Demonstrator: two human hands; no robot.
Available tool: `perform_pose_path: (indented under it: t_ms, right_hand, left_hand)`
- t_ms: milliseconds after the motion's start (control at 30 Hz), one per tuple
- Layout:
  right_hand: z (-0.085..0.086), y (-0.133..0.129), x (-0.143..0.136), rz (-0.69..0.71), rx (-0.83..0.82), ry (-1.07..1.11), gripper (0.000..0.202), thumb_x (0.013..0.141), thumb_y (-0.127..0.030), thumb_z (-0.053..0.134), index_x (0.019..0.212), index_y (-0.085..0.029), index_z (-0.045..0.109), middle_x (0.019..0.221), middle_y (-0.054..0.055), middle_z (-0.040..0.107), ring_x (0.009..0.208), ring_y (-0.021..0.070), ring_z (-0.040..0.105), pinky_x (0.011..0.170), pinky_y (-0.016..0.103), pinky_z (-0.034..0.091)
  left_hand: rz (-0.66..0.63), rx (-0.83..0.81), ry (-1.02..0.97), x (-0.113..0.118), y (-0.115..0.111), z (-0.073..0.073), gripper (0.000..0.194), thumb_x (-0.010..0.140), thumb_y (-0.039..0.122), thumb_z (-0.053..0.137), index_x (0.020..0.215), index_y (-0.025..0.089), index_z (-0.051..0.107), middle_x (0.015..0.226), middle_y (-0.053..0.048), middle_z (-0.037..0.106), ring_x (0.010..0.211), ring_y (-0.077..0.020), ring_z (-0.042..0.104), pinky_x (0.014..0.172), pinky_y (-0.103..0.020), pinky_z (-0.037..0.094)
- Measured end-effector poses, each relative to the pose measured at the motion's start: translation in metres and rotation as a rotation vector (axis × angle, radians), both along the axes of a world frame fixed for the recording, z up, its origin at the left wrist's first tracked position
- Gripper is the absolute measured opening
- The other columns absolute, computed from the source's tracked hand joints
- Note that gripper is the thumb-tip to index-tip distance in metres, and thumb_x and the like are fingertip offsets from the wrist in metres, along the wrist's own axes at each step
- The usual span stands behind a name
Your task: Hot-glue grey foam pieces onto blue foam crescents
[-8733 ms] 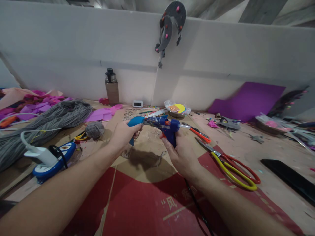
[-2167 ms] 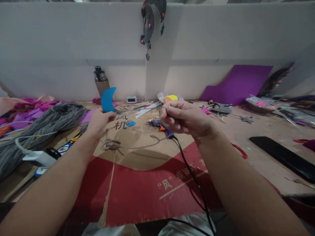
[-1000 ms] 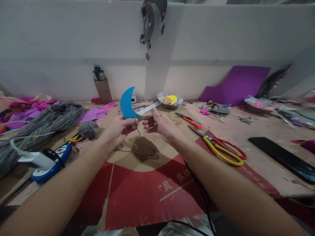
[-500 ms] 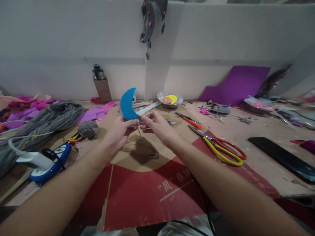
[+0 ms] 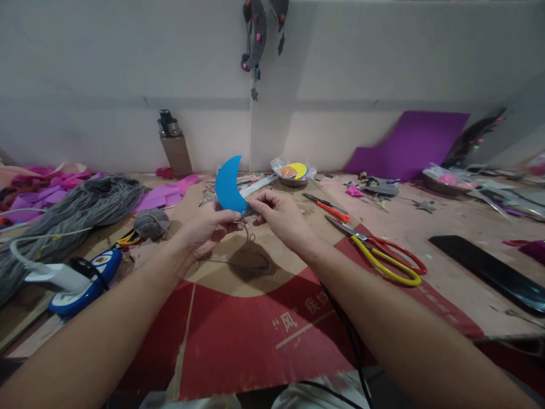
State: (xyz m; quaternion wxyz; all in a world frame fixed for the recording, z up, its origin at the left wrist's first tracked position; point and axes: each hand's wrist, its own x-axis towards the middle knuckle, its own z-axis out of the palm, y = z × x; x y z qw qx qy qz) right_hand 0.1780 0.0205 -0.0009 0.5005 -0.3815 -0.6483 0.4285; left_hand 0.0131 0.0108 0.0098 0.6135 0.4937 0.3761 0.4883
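pale wall [image 5: 340,68] backs a cluttered table, with red-and-tan cardboard [image 5: 238,341] under the work; the blue crescent [image 5: 229,184], held up tilted just above the cardboard, serves as the dial's centre.

at seven o'clock the left hand [image 5: 213,230] is closed in a pinch, thumb over bent fingers, on the crescent's lower end; at four o'clock the right hand [image 5: 281,218] has thumb and forefinger pressed together on the grey yarn [image 5: 246,226] at the bottom tip, the gap between them nil or nearly so; how many turns lie under those fingertips, i cannot tell.

by my judgement the step in hand is winding yarn onto that tip, early on, since most of the blue is bare; a further turn would call for a firm left pinch and a snug strand, as the curl hanging at six o'clock could snag.

farther out, a bowl [image 5: 293,182] with wrapped pieces sits at three o'clock; an orange knife [image 5: 338,212] lies just past three, scissors [image 5: 367,241] nearer four; a yarn ball [image 5: 152,224] rests between eight and nine, a bottle [image 5: 175,150] stands at ten; a hanging ornament [image 5: 258,34] shows between twelve and one.
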Motion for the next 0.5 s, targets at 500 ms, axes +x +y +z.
perform_pose_path:
  t_ms: [500]
  right_hand:
    - [-0.019,-0.006,-0.019,0.169,-0.212,0.184,0.041,0.077,-0.045,0.068,0.104,-0.022,0.047,0.087,0.002,0.064,0.080,0.0148,0.064,0.076,0.031,0.050]
  left_hand:
    - [0.231,0.170,-0.021,0.001,0.010,-0.008,0.023,0.063,0.033,0.079,0.073,0.014,0.070,0.074,-0.006,0.069,0.068,-0.0147,0.060,0.070,-0.028,0.048]
